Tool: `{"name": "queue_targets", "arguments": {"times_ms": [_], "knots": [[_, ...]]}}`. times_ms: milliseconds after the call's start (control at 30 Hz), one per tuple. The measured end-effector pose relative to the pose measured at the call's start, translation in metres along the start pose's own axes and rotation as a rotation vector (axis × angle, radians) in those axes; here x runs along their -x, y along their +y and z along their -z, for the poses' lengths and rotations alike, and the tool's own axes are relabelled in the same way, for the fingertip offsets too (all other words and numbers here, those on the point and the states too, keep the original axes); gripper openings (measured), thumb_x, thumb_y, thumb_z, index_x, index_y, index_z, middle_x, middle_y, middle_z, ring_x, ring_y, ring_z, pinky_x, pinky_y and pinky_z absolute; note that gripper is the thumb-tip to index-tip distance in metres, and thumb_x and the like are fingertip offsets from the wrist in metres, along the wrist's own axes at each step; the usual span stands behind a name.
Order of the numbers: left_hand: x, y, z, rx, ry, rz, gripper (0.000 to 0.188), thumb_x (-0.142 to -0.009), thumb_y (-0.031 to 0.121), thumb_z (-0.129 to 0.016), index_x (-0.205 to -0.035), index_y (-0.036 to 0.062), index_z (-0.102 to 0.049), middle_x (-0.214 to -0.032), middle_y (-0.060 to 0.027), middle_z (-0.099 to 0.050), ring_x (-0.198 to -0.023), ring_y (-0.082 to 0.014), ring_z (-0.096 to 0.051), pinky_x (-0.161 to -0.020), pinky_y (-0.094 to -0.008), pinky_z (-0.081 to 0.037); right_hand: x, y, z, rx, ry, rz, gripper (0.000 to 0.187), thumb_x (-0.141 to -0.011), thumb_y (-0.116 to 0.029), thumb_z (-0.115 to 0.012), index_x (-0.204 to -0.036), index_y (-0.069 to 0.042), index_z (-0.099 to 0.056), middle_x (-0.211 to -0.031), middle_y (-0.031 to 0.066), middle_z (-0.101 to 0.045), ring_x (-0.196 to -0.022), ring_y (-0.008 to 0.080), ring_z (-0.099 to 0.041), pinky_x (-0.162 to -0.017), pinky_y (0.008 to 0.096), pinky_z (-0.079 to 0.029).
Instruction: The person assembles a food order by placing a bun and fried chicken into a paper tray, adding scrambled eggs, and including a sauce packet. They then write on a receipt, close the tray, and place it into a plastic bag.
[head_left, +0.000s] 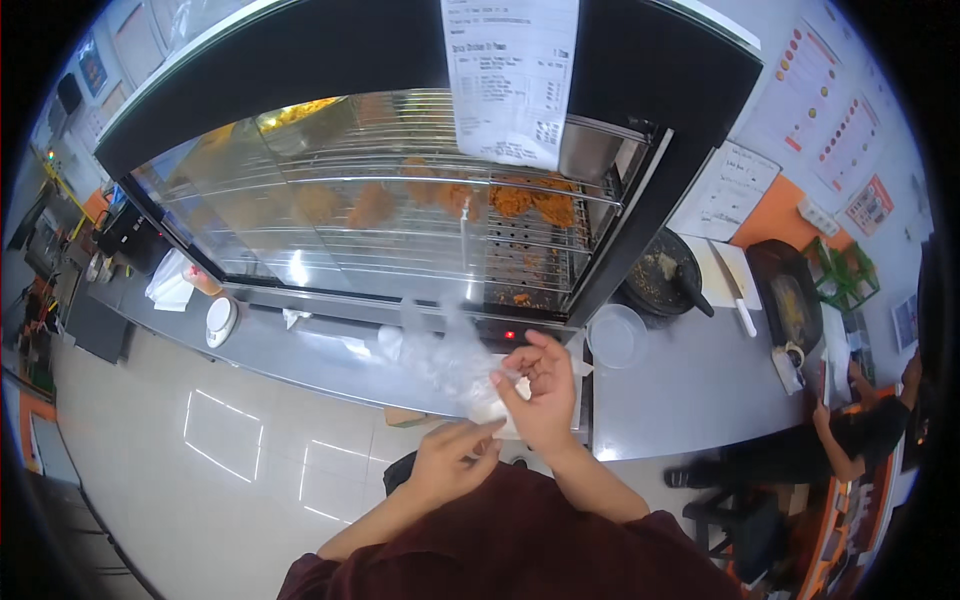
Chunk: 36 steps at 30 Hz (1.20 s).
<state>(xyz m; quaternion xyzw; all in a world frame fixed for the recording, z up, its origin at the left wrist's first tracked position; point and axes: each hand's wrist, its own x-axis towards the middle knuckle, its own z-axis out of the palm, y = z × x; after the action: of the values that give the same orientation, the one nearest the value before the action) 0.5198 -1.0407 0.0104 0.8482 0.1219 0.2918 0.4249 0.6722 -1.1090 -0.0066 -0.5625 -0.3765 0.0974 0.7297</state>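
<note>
Together, both hands, left (pixel 452 460), right (pixel 540 385), pinching clear plastic bag (pixel 450 360), steel counter (pixel 690 390)

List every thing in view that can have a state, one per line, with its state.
Clear thin plastic bag: held up, crumpled, being pulled open by both hands.
Left hand: pinching the bag's lower edge.
Right hand: gripping the bag's side.
Glass-fronted warming cabinet: fried pieces on its wire racks, red light on.
Round clear plastic container: upright, looks empty.
Dark round pan: crumbs inside, utensil resting in it.
</note>
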Motion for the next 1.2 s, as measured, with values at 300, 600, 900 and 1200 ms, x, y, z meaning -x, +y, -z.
{"name": "queue_targets", "arguments": {"times_ms": [300, 600, 900, 1200], "knots": [[-0.008, -0.007, 0.029, -0.321, 0.437, -0.102, 0.030, -0.067, 0.003, -0.081, -0.094, 0.0045, -0.067, -0.087, -0.0114, -0.067, -0.077, -0.0269, -0.067, -0.068, -0.0341, -0.053, 0.018, -0.038, -0.023, 0.118, -0.325, 0.090, 0.075, -0.081, 0.006, -0.074, -0.146, 0.000, -0.037, -0.105, 0.0094, -0.066, -0.080, 0.0112, -0.057, -0.069, 0.0264, -0.048], [-0.006, -0.025, 0.036, 0.065, 0.300, -0.122, 0.030, -0.076, -0.005, -0.074, -0.104, -0.0015, -0.062, -0.100, -0.0168, -0.066, -0.087, -0.0254, -0.066, -0.079, -0.0320, -0.054, 0.011, -0.039, -0.010, -0.039, -0.397, 0.074, 0.089, -0.076, -0.001, -0.083, -0.149, -0.003, -0.031, -0.126, 0.0135, -0.060, -0.097, 0.0160, -0.056, -0.082, 0.0307, -0.046], [0.006, -0.035, 0.040, 0.497, 0.158, 0.104, 0.033, -0.086, -0.002, -0.057, -0.118, -0.0051, -0.052, -0.107, -0.0131, -0.059, -0.098, -0.0191, -0.058, -0.091, -0.0346, -0.048, 0.011, -0.016, 0.003, 0.195, -0.241, -0.043, 0.038, -0.081, -0.006, -0.080, -0.115, -0.001, -0.063, -0.107, 0.0089, -0.067, -0.091, 0.0147, -0.062, -0.077, 0.0290, -0.048], [0.014, -0.014, 0.030, 0.002, 0.201, -0.384, 0.028, -0.084, 0.017, -0.066, -0.104, -0.0025, -0.064, -0.074, -0.0081, -0.063, -0.059, -0.0201, -0.058, -0.057, -0.0310, -0.046, 0.022, 0.015, -0.010, 0.127, 0.084, -0.198, 0.018, -0.082, 0.001, -0.076, -0.096, -0.001, -0.065, -0.083, 0.0039, -0.068, -0.071, 0.0078, -0.061, -0.062, 0.0228, -0.049]]}}
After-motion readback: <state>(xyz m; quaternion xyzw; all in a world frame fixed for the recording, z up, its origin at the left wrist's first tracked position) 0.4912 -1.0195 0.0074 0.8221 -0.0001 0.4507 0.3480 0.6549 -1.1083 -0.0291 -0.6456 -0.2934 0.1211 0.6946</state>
